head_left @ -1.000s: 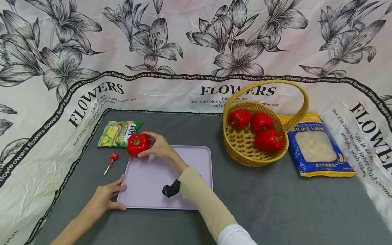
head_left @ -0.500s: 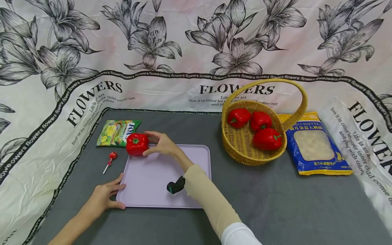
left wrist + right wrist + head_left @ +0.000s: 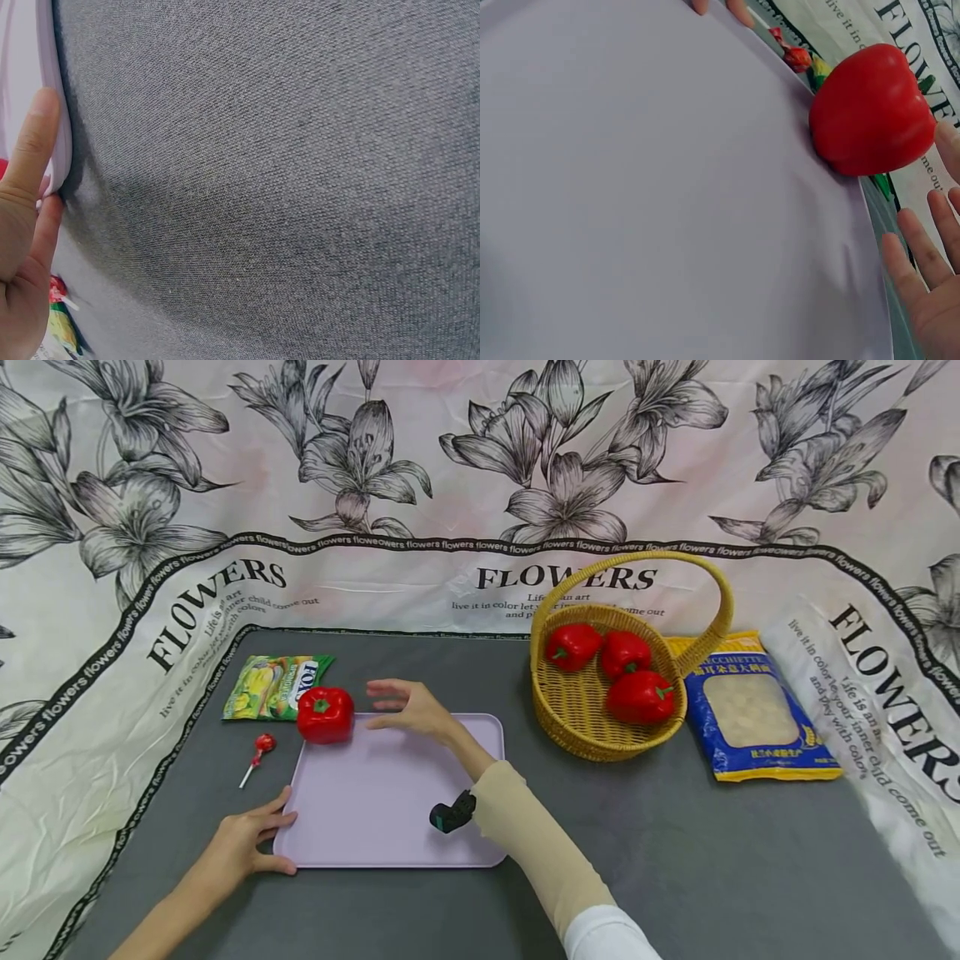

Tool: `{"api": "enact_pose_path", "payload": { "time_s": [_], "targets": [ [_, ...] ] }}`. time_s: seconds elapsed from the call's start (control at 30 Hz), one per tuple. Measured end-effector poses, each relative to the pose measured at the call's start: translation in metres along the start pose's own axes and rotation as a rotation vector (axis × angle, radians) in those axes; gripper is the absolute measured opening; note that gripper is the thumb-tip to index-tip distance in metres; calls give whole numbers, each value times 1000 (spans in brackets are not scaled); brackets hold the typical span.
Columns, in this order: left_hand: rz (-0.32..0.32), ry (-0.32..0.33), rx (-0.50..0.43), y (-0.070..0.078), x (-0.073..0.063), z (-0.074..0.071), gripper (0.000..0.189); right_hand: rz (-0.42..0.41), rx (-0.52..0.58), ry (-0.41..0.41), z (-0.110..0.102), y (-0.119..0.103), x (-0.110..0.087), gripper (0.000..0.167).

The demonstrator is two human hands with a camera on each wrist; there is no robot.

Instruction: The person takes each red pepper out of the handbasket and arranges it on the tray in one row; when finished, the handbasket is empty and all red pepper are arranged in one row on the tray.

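Red pepper point(image 3: 326, 716): at far-left corner of tray point(image 3: 390, 802) | Right hand point(image 3: 415, 708): fingers extended, just right of pepper, apart | Left hand point(image 3: 243, 843): straight fingers touching tray, nearer viewer

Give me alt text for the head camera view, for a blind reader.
A person's right hand hovers right of a red pepper at the far left corner of a lilac tray; the left hand touches the tray's near left corner. A lollipop and green packet lie left; right, a yellow basket holding three peppers stands beside a blue bag.
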State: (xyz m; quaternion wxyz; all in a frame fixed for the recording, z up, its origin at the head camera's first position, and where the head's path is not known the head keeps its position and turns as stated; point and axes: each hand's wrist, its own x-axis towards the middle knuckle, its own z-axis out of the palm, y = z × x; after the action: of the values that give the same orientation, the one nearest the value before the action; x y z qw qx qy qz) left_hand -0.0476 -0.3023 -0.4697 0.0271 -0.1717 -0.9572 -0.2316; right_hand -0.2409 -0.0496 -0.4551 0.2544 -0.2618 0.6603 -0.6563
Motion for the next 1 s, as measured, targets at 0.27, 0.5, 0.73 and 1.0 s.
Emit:
{"api": "enact_pose_path", "payload": {
  "time_s": [0.27,0.5,0.73,1.0],
  "targets": [
    [-66,-68,-117,2,2,-2,73,-31,9,13,-12,-1,-18,56],
    [-62,-72,-85,3,2,-2,73,-88,1,39,-24,-8,-46,49],
    [-39,-50,-71,3,-2,0,72,-87,-6,41,-37,-12,-71,49],
    [-54,-57,-93,3,0,2,72,-117,-37,47,-58,-16,-97,47]
  ]
}}
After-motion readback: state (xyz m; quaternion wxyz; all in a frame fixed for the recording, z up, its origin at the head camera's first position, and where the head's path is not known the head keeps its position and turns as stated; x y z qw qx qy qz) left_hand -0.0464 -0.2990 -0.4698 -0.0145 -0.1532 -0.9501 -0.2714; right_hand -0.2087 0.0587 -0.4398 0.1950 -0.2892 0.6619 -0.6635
